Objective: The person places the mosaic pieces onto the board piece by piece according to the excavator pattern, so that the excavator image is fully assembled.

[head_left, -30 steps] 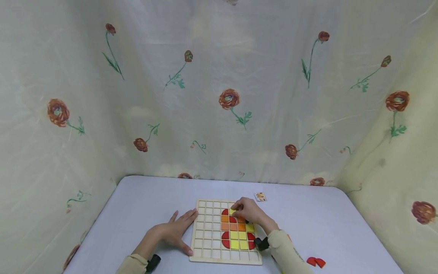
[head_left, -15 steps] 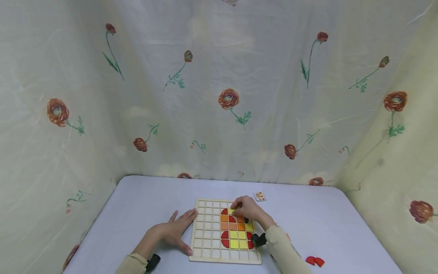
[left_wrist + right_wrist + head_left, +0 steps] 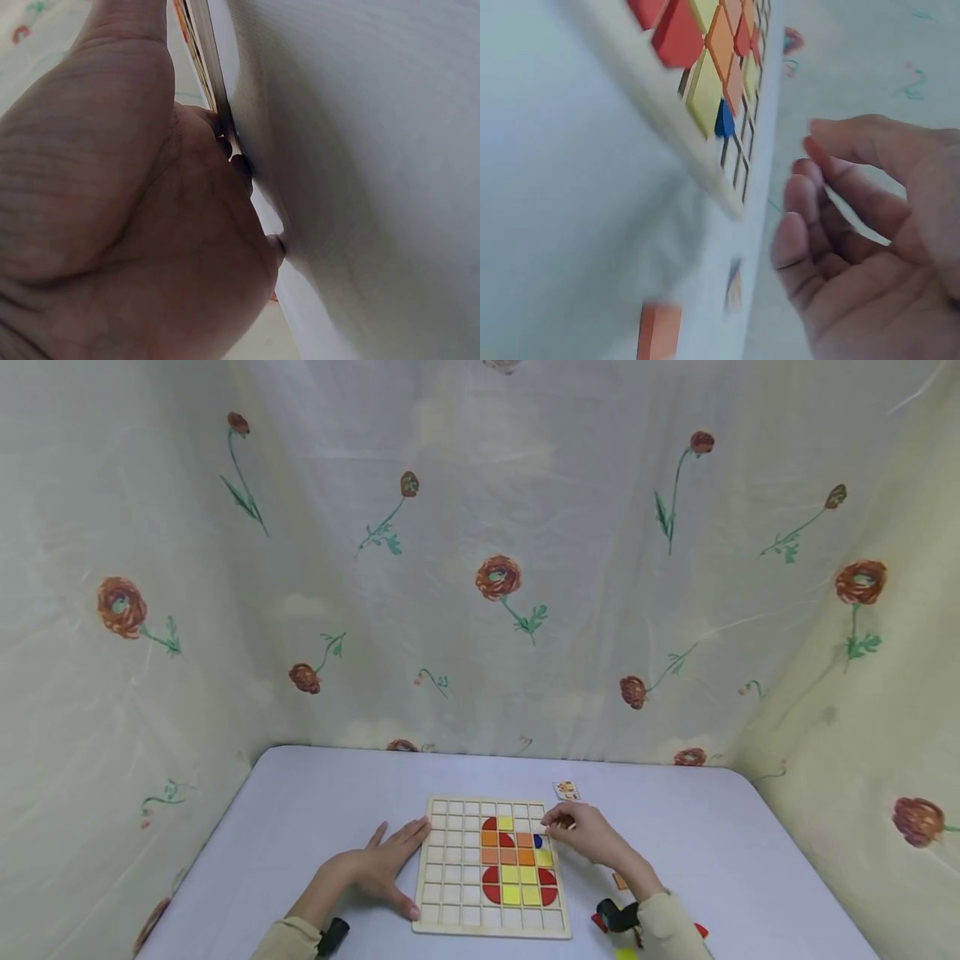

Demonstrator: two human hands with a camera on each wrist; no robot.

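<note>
A wooden grid board (image 3: 450, 893) lies on the table, its right half partly filled with red, orange and yellow tiles. My left hand (image 3: 378, 870) rests along the board's left edge, fingers spread; in the left wrist view the palm hides most of that edge. Just past the board's upper right edge, my right hand (image 3: 592, 835) pinches a small red piece (image 3: 819, 155), seen edge-on between thumb and forefinger. A yellow square tile (image 3: 506, 822) sits in the grid beside a red quarter-round tile (image 3: 489, 824). One blue rounded piece (image 3: 537, 841) lies near the right edge.
A small printed card (image 3: 566, 790) lies behind the board. Right of the board are an orange tile (image 3: 619, 882), a yellow piece (image 3: 626, 954) and a red piece (image 3: 701, 930), partly covered by the right forearm. A flowered curtain (image 3: 450, 610) surrounds the table.
My right hand has left the yellow tile in the upper grid and moved right to the board's edge, uncovering the blue piece and nearby cells. The left hand stays in place.
</note>
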